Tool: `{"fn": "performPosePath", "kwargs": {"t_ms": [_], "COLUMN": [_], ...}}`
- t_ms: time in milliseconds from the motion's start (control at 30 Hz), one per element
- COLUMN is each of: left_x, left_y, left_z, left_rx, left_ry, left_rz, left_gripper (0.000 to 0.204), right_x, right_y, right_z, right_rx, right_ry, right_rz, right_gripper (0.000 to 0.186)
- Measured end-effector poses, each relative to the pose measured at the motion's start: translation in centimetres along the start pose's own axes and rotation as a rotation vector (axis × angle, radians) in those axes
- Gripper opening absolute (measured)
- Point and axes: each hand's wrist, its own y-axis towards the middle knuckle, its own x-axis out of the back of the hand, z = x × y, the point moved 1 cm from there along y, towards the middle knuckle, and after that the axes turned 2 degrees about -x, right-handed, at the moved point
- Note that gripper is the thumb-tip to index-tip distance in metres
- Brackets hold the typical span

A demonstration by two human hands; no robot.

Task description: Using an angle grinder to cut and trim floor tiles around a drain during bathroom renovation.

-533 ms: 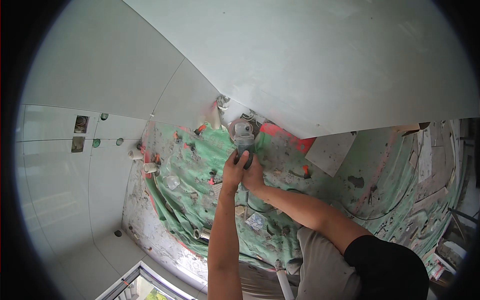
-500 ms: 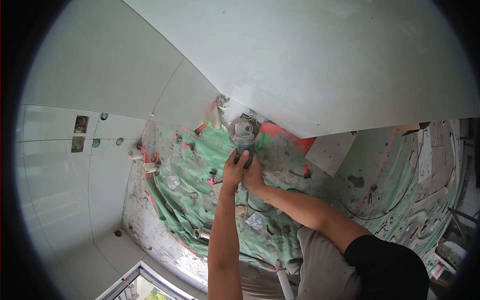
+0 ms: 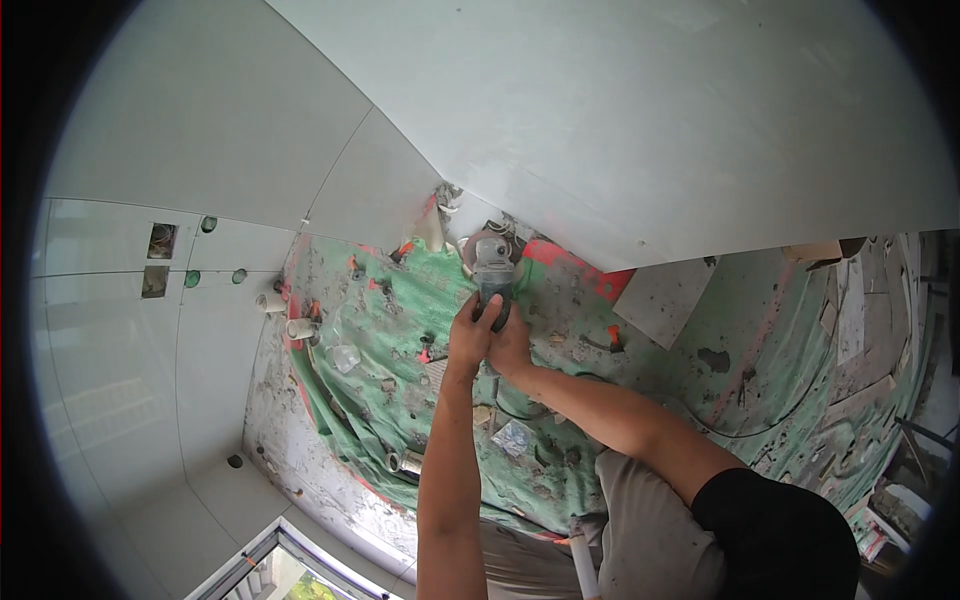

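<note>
Green sheet (image 3: 425,290), rumpled, debris-strewn; near its far edge, angle grinder (image 3: 493,264), gripped by left hand (image 3: 468,340) and right hand (image 3: 512,345) together; toward far right, flat pale board (image 3: 665,305); beyond, pale wall panels (image 3: 650,130) meeting at corner; window (image 3: 285,578), lower left.

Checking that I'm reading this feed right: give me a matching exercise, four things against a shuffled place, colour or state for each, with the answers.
Things
1. angle grinder
2. ground sheet
3. short sleeve
4. rectangular wall cut-outs

Place, colour or state
A. black
B. toward the picture's left edge
C. held in the left hand and right hand
D. green and rumpled

Pairs: 1-C, 2-D, 3-A, 4-B
</note>
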Motion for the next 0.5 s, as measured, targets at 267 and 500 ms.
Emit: {"fn": "performPosePath", "kwargs": {"t_ms": [267,500], "left_x": [-0.9,-3.3], "left_y": [-2.7,-8.4], "left_z": [-0.7,-1.4], "left_rx": [-0.081,-0.222], "left_ry": [-0.142,-0.328], "left_rz": [-0.093,-0.221], "left_gripper": [0.049,0.050], "right_x": [1.5,6.4], "right_y": [-0.3,-2.4], "right_z": [1.6,5.8], "right_rx": [0.022,0.186], "right_ry": [0.000,-0.128], "right_rz": [0.091,0.312], "right_gripper": [0.049,0.061]}}
